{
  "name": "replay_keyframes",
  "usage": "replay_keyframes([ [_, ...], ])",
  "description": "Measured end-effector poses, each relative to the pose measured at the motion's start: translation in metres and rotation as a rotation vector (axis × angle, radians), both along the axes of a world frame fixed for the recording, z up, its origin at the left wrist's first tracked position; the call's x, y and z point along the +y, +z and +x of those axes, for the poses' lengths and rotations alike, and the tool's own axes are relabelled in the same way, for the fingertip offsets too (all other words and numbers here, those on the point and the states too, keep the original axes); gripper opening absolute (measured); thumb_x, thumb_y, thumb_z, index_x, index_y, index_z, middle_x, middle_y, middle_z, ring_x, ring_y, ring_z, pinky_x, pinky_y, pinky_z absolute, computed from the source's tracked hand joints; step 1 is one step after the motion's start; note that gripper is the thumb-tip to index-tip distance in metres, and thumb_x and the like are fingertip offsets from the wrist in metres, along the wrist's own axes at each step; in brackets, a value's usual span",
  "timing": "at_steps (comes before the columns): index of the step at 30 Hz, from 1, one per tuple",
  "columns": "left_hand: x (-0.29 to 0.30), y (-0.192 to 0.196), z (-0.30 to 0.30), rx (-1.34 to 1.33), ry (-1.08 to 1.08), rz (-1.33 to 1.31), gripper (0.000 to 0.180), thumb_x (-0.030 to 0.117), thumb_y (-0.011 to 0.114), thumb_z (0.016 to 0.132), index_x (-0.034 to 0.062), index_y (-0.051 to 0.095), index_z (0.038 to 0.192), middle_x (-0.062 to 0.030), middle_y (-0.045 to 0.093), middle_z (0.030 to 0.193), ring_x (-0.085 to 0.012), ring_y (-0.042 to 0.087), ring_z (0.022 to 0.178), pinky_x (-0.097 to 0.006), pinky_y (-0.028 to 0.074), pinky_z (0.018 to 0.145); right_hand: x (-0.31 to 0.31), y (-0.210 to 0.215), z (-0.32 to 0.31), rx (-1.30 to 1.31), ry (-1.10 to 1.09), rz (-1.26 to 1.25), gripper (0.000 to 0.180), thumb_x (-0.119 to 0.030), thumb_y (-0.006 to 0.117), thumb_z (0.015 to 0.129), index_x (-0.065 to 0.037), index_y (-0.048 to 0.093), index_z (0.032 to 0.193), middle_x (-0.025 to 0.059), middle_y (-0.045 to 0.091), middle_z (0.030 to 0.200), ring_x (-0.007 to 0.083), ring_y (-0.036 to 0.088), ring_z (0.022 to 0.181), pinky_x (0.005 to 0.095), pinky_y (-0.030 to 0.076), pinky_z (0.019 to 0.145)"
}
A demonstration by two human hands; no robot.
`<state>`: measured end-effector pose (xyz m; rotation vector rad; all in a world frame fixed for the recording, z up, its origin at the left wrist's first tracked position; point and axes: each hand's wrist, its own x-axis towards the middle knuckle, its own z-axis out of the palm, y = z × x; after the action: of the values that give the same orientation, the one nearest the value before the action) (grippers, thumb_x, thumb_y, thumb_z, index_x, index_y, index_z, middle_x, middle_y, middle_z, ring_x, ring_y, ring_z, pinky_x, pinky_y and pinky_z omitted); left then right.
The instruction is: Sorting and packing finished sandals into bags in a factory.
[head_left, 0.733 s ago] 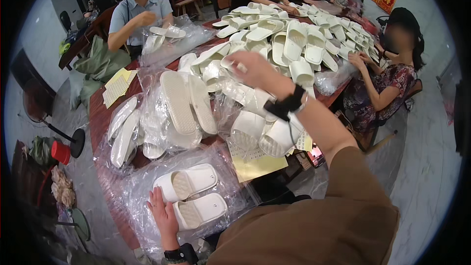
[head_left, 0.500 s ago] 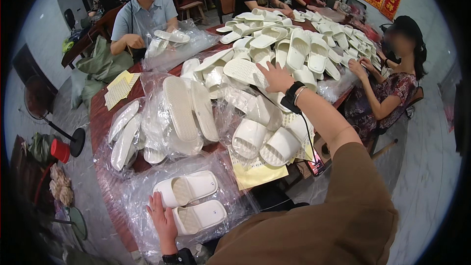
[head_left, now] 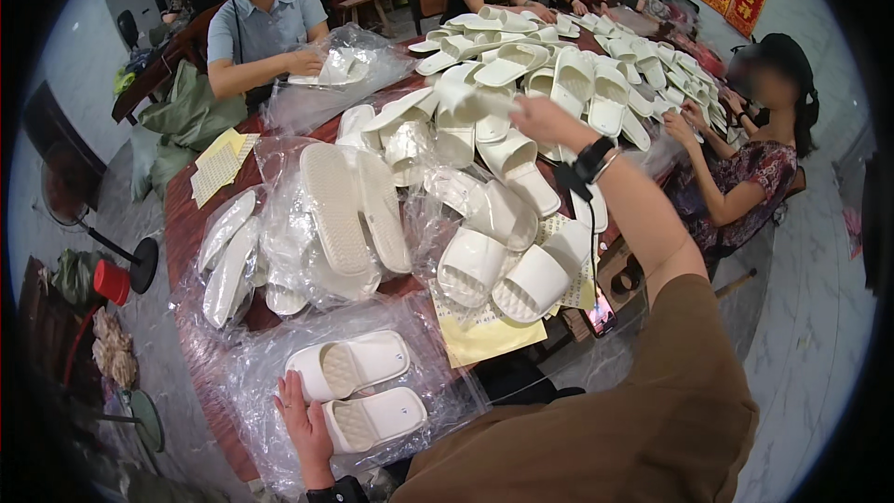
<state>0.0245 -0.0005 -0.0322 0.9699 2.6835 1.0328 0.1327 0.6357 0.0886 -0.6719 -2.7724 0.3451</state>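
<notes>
My left hand point(head_left: 305, 424) lies open near the front edge of the table, its fingers stretched against the toe ends of two white slippers point(head_left: 358, 359). This pair rests side by side on a clear plastic bag point(head_left: 265, 447). Farther off, my right hand point(head_left: 551, 123) is closed on one end of a white slipper point(head_left: 470, 104), which is lifted, tilted and smeared by motion. Behind and around it spreads a big heap of loose white slippers point(head_left: 512, 61). Nearer, several slippers lie in clear bags, among them a sole-up pair point(head_left: 335, 210) left of centre.
Yellow sticker sheets point(head_left: 489, 331) lie under bagged slippers at the near edge, and more sheets point(head_left: 223, 163) at the left. Co-workers sit around the red table point(head_left: 209, 359), one in a blue shirt point(head_left: 270, 33) handling a bagged slipper. A cable hangs from my right wrist by a phone point(head_left: 603, 315).
My right hand has taken hold of the sole-up slipper and raised it off the heap, turning it. My left hand stays at the pair. The blue-shirted person's hand has moved onto the bagged slipper.
</notes>
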Motion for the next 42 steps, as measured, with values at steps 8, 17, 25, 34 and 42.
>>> replay_keyframes([
  [8, 0.0, 0.001, 0.001, 0.002, 0.016, -0.037, 0.054, 0.02, 0.044, 0.094, 0.0016, 0.039, 0.145, -0.0166, 0.038, 0.151, -0.0364, 0.023, 0.145, -0.051, 0.004, 0.118, 0.038, 0.122, 0.006, 0.568, 0.011, -0.679, 0.036, -0.026, 0.054, 0.098, 0.007, 0.055, 0.114, 0.0161, 0.068, 0.095, 0.0246, 0.071, 0.073, 0.0283, 0.057, 0.058],
  [17, 0.0, 0.01, 0.005, -0.013, 0.036, -0.058, 0.055, 0.021, 0.045, 0.094, 0.0011, 0.039, 0.145, -0.0177, 0.037, 0.151, -0.0366, 0.023, 0.145, -0.05, 0.004, 0.118, 0.151, 0.134, 0.013, 1.066, -0.094, -0.359, 0.04, -0.022, 0.051, 0.098, 0.014, 0.051, 0.116, 0.0222, 0.066, 0.097, 0.029, 0.071, 0.075, 0.0331, 0.06, 0.065],
  [25, -0.002, 0.003, 0.001, -0.017, 0.025, -0.031, 0.054, 0.026, 0.042, 0.096, 0.0012, 0.039, 0.145, -0.0173, 0.037, 0.151, -0.0367, 0.022, 0.145, -0.051, 0.003, 0.118, 0.196, 0.004, 0.056, 0.784, -0.642, -0.989, 0.027, -0.021, 0.048, 0.095, 0.0, 0.052, 0.11, 0.0174, 0.068, 0.091, 0.0247, 0.068, 0.069, 0.0315, 0.049, 0.051],
  [34, 0.003, 0.001, 0.0, -0.013, -0.002, -0.033, 0.054, 0.025, 0.041, 0.096, 0.001, 0.039, 0.145, -0.017, 0.037, 0.151, -0.0369, 0.022, 0.145, -0.051, 0.003, 0.118, 0.162, 0.018, 0.067, 0.451, -0.632, -0.872, 0.034, -0.028, 0.05, 0.092, 0.003, 0.057, 0.103, 0.0161, 0.07, 0.09, 0.0253, 0.07, 0.07, 0.0293, 0.052, 0.056],
  [42, -0.006, -0.005, 0.0, 0.009, 0.012, -0.017, 0.055, 0.024, 0.041, 0.096, 0.0002, 0.037, 0.145, -0.0171, 0.039, 0.15, -0.0361, 0.023, 0.145, -0.049, 0.004, 0.118, -0.001, -0.031, 0.021, -0.137, 0.02, 0.303, 0.031, -0.027, 0.071, 0.075, 0.001, 0.065, 0.088, 0.0167, 0.068, 0.078, 0.0305, 0.069, 0.074, 0.0429, 0.055, 0.066],
])
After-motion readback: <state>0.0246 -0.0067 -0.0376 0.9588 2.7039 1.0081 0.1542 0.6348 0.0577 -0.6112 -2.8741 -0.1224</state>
